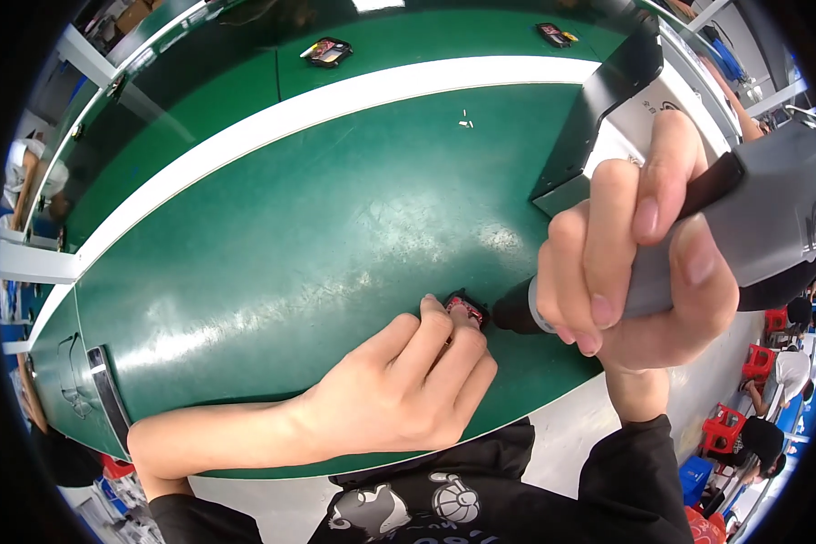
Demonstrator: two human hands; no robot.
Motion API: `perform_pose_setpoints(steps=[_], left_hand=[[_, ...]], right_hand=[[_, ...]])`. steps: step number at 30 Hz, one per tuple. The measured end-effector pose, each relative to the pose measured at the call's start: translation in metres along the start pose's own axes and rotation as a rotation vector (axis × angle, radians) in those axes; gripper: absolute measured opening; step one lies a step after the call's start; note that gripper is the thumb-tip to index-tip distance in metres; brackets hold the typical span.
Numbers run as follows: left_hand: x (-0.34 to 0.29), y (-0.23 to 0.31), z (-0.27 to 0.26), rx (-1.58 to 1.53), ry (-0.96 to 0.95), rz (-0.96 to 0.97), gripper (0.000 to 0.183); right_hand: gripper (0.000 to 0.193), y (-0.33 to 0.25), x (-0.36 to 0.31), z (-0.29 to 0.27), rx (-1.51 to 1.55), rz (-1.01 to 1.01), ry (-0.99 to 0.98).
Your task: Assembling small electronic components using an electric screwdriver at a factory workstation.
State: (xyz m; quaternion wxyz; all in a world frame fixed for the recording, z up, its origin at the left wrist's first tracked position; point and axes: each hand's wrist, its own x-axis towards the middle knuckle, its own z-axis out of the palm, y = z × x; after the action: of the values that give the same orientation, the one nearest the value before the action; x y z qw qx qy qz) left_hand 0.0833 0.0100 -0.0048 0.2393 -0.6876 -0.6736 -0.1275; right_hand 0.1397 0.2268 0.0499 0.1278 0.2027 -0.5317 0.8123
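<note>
With our right hand we grip one grey tool, fingers and thumb wrapped round it; its long axis runs from two o'clock to eight, its black nose toward eight. With our left hand, fingers drawn narrow, we hold one small black-and-red part on the green table, just off centre toward four o'clock. Our fingers cover much of it, so we cannot tell its long axis, nor whether the nose touches it. We count two dark items, at eleven and one o'clock. The tool's rear fades into the rim.
</note>
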Motion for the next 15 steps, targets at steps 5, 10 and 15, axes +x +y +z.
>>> perform_pose_setpoints(steps=[5, 10, 15], left_hand=[[0.003, 0.002, -0.003, -0.062, -0.024, -0.029, 0.021], [0.006, -0.004, 0.002, -0.118, 0.043, -0.02, 0.007], [0.008, -0.007, 0.0, -0.146, 0.043, -0.004, 0.013]], right_hand=[[0.023, -0.006, 0.0, -0.002, -0.018, 0.041, 0.0], [0.03, -0.006, 0.0, 0.01, -0.078, 0.006, 0.057], [0.03, -0.008, 0.001, 0.017, -0.16, -0.079, 0.107]])
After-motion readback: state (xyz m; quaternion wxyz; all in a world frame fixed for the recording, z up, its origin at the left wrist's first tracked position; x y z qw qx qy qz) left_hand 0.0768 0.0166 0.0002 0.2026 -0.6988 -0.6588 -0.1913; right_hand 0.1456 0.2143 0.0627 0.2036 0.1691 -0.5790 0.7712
